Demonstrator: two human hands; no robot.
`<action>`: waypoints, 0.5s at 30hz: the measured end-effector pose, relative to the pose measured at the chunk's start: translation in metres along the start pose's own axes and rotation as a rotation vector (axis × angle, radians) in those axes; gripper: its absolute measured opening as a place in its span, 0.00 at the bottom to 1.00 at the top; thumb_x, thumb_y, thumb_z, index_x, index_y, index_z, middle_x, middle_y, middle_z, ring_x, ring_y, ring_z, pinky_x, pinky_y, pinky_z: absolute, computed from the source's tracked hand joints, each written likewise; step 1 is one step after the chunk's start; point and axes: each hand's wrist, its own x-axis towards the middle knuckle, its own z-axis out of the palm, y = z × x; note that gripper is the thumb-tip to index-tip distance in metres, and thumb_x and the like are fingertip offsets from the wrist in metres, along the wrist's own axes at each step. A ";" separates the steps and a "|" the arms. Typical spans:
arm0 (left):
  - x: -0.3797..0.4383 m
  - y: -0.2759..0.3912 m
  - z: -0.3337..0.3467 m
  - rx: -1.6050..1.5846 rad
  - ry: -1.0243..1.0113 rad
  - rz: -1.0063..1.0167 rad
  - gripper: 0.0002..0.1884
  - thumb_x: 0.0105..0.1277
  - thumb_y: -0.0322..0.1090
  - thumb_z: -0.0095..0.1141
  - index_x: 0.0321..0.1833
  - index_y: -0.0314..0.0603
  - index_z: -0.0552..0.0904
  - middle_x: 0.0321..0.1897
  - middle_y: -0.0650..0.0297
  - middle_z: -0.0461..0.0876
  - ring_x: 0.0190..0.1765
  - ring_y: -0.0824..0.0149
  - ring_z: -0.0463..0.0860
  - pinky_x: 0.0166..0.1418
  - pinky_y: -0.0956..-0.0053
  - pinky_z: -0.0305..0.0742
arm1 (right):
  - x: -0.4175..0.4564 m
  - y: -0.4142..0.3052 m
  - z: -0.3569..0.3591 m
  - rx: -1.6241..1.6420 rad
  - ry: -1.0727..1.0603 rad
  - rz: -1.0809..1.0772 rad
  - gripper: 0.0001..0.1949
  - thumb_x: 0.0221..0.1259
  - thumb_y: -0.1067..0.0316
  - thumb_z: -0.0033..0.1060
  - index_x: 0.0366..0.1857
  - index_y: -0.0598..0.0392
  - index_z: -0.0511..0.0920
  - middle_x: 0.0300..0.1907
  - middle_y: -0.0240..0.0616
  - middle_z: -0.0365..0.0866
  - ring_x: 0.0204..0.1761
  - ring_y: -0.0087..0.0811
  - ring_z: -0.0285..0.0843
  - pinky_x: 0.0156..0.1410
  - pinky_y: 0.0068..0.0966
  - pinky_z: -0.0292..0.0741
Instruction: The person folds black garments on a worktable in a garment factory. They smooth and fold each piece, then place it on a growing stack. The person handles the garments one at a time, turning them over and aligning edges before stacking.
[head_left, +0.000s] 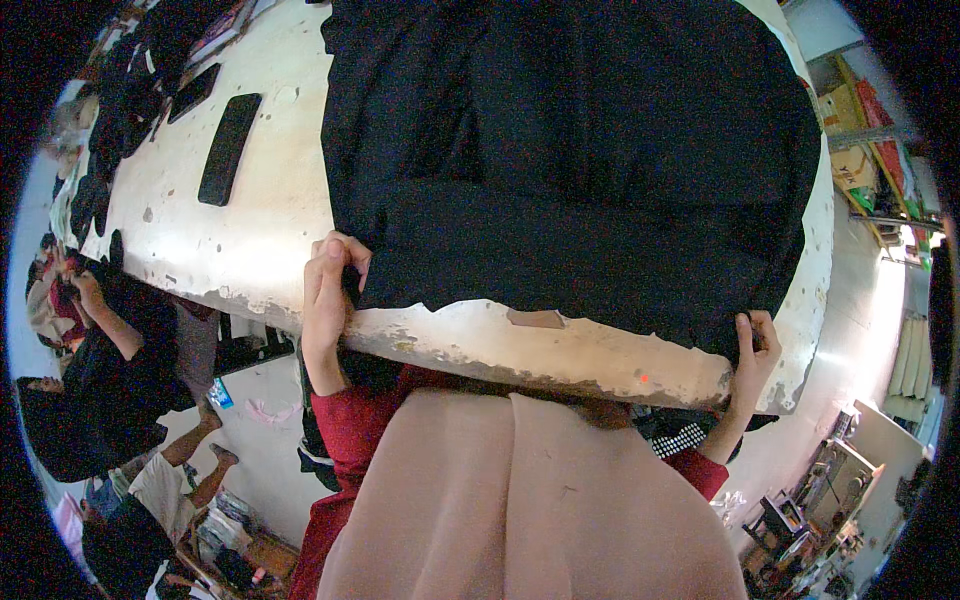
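A large piece of black fabric (570, 202) is spread over a pale worktable (480, 330) in front of me. My left hand (330, 289) pinches its near left corner between thumb and curled fingers, at the table's front edge. At the near right corner my right hand (756, 349) grips the cloth in the same way. Between the hands, the near edge of the fabric runs wavy and uneven, just short of the table's chipped edge. Folds show in the upper part of the cloth, too dark to read in detail.
A black phone-like slab (230, 150) and a smaller dark object (194, 93) lie left of the fabric. Dark cloth (135, 82) is heaped at the far left. One person in black (112, 367) works at the table's left; another (142, 525) is behind. Machines (817, 495) stand at right.
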 end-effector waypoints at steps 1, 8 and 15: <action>0.001 -0.002 0.000 -0.022 0.000 -0.010 0.23 0.79 0.44 0.35 0.31 0.35 0.76 0.29 0.63 0.70 0.36 0.69 0.68 0.40 0.75 0.65 | 0.000 0.000 -0.001 -0.004 -0.013 0.009 0.08 0.65 0.68 0.61 0.33 0.60 0.75 0.28 0.25 0.68 0.33 0.17 0.61 0.39 0.17 0.60; 0.003 -0.004 0.000 0.121 0.019 0.016 0.22 0.78 0.40 0.36 0.28 0.34 0.76 0.27 0.62 0.71 0.38 0.67 0.68 0.44 0.73 0.64 | 0.001 0.002 0.003 0.038 0.023 -0.032 0.08 0.65 0.68 0.62 0.33 0.59 0.75 0.28 0.24 0.68 0.32 0.17 0.60 0.38 0.17 0.59; 0.004 -0.001 0.002 0.217 0.038 0.117 0.22 0.78 0.40 0.38 0.29 0.32 0.76 0.27 0.61 0.72 0.38 0.65 0.68 0.47 0.71 0.63 | 0.000 0.003 -0.001 0.047 -0.006 -0.012 0.08 0.63 0.68 0.64 0.33 0.60 0.76 0.28 0.25 0.70 0.32 0.17 0.62 0.37 0.18 0.59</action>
